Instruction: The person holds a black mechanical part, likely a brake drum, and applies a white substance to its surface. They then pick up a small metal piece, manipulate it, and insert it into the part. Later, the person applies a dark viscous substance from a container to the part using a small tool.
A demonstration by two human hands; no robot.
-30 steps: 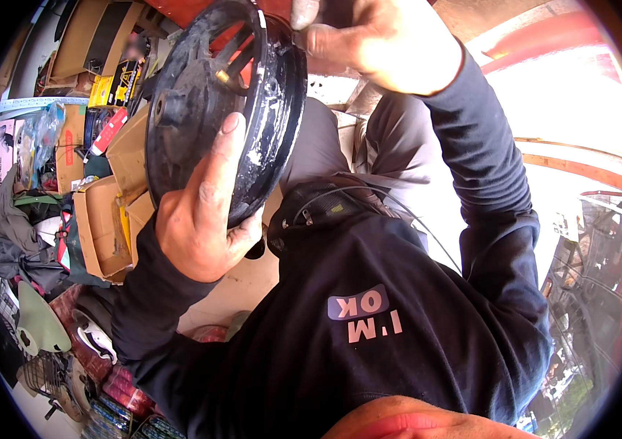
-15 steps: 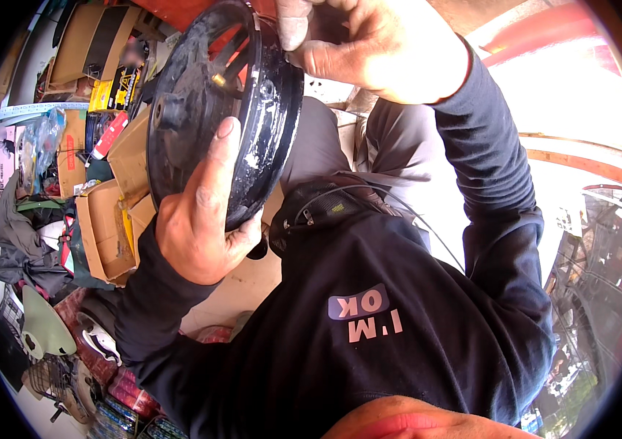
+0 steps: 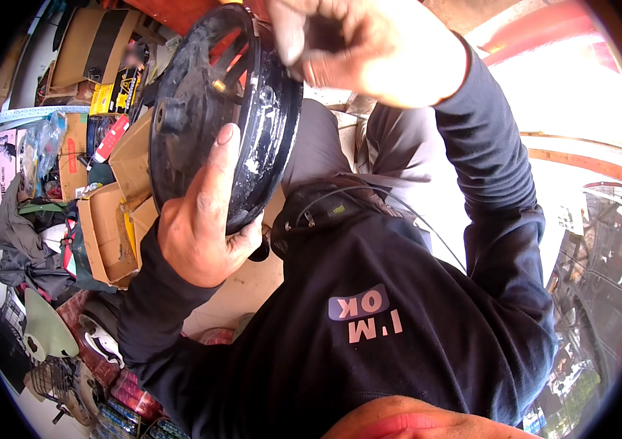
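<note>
A black wheel rim [image 3: 270, 139] with broad spokes stands tilted on edge before me. White scuffs mark its outer band, and a small brass-coloured valve stem [image 3: 218, 86] shows near the spokes. My left hand [image 3: 205, 212] grips its lower edge, forefinger stretched along the side and thumb near the underside. At the upper right edge of the rim is my right hand [image 3: 355, 51], fingers curled in toward the thumb and slightly smeared by motion. Whatever those fingers pinch, if anything, is hidden.
To the left lie open cardboard boxes [image 3: 106, 238], a yellow-and-black package [image 3: 117, 95], a red tube [image 3: 111, 139] and a grey-green plastic part [image 3: 49, 329]. A thin dark cable [image 3: 421, 217] crosses near my waist. A bicycle-like basket [image 3: 51, 380] sits at lower left.
My right hand's fingers have shifted slightly down and left along the rim's upper edge. The rim's top has dipped a little; my left hand keeps its hold.
</note>
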